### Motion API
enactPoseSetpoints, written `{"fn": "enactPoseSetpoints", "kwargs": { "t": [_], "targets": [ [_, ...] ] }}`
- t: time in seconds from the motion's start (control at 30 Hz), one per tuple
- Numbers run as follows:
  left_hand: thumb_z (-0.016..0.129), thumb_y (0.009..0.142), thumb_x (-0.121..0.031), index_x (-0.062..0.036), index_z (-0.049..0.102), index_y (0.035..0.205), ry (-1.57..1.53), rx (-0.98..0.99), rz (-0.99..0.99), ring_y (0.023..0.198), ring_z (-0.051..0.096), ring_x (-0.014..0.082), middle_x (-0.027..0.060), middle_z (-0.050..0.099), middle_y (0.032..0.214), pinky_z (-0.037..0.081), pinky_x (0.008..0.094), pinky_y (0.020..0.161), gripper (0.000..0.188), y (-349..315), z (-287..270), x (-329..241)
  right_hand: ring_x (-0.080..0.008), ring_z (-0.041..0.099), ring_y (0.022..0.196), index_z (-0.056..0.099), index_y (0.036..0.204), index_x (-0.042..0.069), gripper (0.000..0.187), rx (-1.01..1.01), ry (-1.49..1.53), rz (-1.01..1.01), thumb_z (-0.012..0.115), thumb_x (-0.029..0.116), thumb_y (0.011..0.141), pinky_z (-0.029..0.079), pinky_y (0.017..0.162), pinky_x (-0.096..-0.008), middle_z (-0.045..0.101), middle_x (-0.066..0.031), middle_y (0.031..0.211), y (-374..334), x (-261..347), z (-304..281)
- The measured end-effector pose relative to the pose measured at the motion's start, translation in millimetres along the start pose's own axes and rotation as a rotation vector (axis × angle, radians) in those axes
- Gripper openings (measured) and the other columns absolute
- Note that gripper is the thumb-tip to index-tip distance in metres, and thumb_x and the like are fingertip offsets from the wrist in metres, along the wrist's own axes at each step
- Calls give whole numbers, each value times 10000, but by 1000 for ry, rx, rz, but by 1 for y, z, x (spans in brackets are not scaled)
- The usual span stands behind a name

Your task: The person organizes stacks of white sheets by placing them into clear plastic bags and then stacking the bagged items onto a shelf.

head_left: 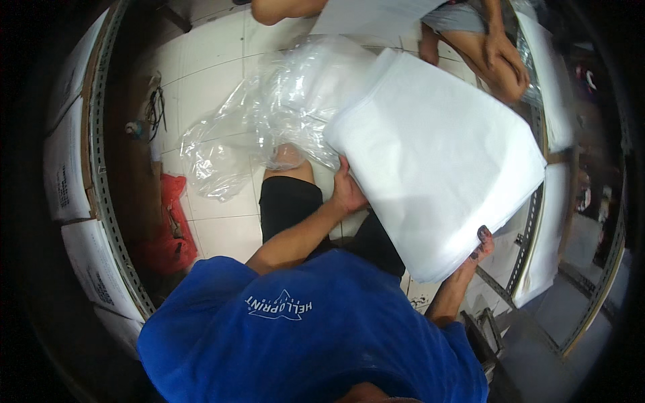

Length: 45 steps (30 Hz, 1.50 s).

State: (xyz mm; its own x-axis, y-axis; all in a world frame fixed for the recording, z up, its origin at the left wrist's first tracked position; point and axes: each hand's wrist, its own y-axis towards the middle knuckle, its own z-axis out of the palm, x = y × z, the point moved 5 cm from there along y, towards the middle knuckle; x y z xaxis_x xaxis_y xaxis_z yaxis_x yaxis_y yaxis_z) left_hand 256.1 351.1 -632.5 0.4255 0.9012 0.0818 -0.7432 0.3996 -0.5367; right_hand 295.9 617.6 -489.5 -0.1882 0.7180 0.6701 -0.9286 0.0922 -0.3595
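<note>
A thick stack of white sheets [443,148] with rounded corners, paper or thin fabric, lies tilted across the space in front of me. My left hand [349,190] is closed round its near left edge, with the fingers hidden beneath and the thumb along the side. At the near right corner my right hand [479,250] grips the same stack, its dark-stained thumb on top. Just beyond my left hand, a crumpled clear plastic bag [225,158] spreads over my knee and the floor. It reaches up to the far left edge of the stack.
Opposite me sits another person, one hand [505,60] on the knee, beside a pale sheet [369,17]. White boxes [67,161] stand on a metal rack at left. A red plastic bag [173,221] lies near it. Shelves with white stacks [544,235] line the right side.
</note>
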Motion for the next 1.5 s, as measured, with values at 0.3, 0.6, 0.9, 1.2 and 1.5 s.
{"fn": "enactPoseSetpoints", "kwargs": {
  "t": [0.3,0.6,0.9,1.2,1.5],
  "targets": [
    [485,905,-86,-39,338,1335,262,-101,55,1149,487,267,100,475,1278,419,420,963,457,75,-72,7,-289,628,817,615,859,-23,239,-449,1,-61,633,80,644,530,793,-427,643,-145,883,-69,-23,-162],
    [446,810,-681,-105,407,1316,137,-313,-484,1151,486,258,75,500,1265,433,438,925,767,19,-74,45,-262,601,886,628,830,36,168,-662,92,-108,610,87,671,507,823,-401,631,-111,900,-98,-29,-128],
    [568,866,-366,-49,462,1263,317,-41,-444,1128,506,299,142,525,1232,408,444,958,519,9,14,118,-262,611,884,568,980,11,280,67,194,-499,569,82,709,532,780,-372,619,-138,913,-131,66,-68],
    [543,898,-147,25,466,1227,526,181,-74,1063,549,261,141,557,1169,436,379,946,379,50,164,155,-267,615,889,503,1126,-14,421,-688,-355,-760,560,74,719,543,780,-370,605,-148,939,-225,171,-85],
    [544,905,-123,22,477,1192,563,502,-46,1062,545,245,128,558,1143,439,375,957,329,146,339,281,-275,637,827,531,1110,-15,389,-666,-269,-708,601,114,750,563,749,-403,620,-155,957,-128,322,-194]
  ]
}}
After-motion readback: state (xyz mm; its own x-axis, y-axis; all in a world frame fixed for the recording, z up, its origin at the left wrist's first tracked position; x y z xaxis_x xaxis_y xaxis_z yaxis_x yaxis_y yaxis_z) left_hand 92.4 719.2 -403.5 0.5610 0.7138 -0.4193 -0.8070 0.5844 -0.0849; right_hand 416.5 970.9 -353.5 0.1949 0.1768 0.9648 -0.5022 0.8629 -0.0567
